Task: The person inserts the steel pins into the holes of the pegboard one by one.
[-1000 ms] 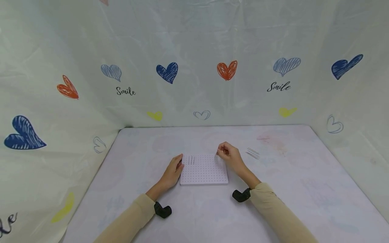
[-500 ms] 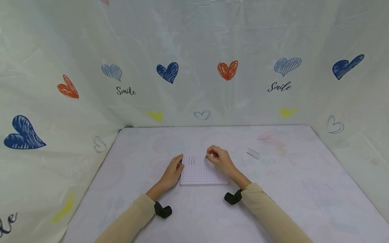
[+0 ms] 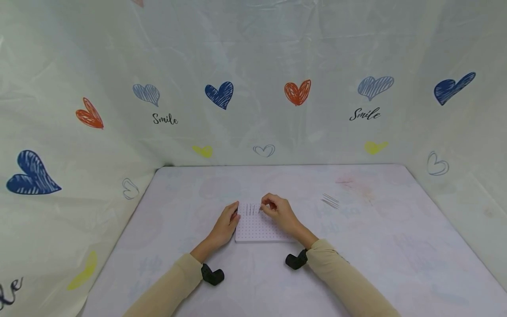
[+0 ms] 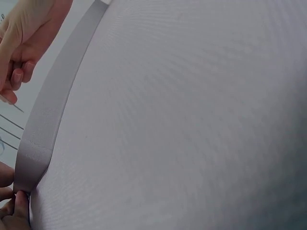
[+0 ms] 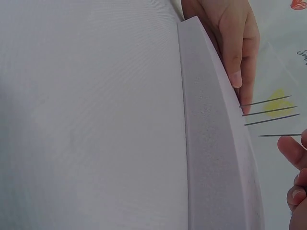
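A white board [image 3: 253, 233] dotted with rows of small holes lies flat on the table. My left hand [image 3: 223, 224] grips its left edge, the thumb on the upper side and the fingers at the side. Three thin metal needles [image 3: 250, 209] stand upright in a row near the board's back left corner. My right hand [image 3: 280, 215] pinches another needle [image 5: 273, 135] between thumb and forefinger, just right of that row. In the right wrist view its lower tip is close over the board, apart from the surface.
Several loose needles [image 3: 330, 200] lie on the white table [image 3: 356, 246], right of the board. A pale curtain [image 3: 253, 53] printed with hearts surrounds the table's back and sides. A black wrist camera [image 3: 296, 259] sits at my right cuff.
My right hand has moved left across the board with its needle, from the back right corner to beside the standing needles. My left hand has stayed at the board's left edge.
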Demonstrator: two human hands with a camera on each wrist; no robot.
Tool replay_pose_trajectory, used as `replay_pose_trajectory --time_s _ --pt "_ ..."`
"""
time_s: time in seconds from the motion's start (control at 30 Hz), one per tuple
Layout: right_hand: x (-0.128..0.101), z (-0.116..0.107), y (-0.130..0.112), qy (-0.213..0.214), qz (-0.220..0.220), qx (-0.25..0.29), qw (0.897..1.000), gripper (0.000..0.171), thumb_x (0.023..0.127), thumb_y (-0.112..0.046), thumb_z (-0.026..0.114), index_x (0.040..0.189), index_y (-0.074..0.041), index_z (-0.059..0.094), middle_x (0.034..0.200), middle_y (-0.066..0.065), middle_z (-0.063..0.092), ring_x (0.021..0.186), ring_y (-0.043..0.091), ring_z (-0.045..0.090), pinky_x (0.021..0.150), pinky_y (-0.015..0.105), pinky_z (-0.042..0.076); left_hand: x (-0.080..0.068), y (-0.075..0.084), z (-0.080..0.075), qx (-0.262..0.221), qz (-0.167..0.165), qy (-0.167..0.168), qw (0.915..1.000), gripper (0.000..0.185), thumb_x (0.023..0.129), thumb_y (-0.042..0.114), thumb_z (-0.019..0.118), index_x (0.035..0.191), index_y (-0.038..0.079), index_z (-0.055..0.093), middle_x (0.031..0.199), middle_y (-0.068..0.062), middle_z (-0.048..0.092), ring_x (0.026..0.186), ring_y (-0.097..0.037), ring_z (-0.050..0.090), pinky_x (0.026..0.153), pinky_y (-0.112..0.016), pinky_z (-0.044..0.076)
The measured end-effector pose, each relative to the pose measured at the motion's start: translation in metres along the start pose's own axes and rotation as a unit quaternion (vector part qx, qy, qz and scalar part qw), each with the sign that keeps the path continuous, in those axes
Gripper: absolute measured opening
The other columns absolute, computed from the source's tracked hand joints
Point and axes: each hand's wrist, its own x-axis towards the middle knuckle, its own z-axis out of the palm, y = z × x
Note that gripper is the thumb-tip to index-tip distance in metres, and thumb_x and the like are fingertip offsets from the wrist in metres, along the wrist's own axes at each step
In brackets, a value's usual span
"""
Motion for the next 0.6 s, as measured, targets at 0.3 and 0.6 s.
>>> replay_pose_trajectory --time_s 0.3,0.6 --pt "0.0002 0.0041 -0.0008 -0.012 -0.002 0.003 1.0 0.006 0.095 -0.007 0.068 0.096 -0.002 0.065 0.087 -0.001 0.062 0.076 0.013 0.049 0.065 0.024 0.042 0.0008 -0.0009 -0.0012 -0.006 0.015 -0.002 0.9999 0.052 0.106 0.007 0.046 0.152 -0.008 0.028 0.155 -0.024 0.031 0.144 -0.035 0.032 0.116 -0.046 0.03" --pt "-0.0001 0.0065 0.0012 -0.028 0.003 -0.015 0.999 0.004 0.095 -0.005 0.066 0.099 -0.003 0.067 0.086 -0.001 0.06 0.076 0.013 0.048 0.066 0.025 0.041 0.0022 -0.0037 -0.0004 0.0 0.026 0.002 0.9997 0.052 0.106 0.006 0.047 0.152 -0.009 0.028 0.155 -0.025 0.031 0.143 -0.036 0.033 0.115 -0.046 0.032"
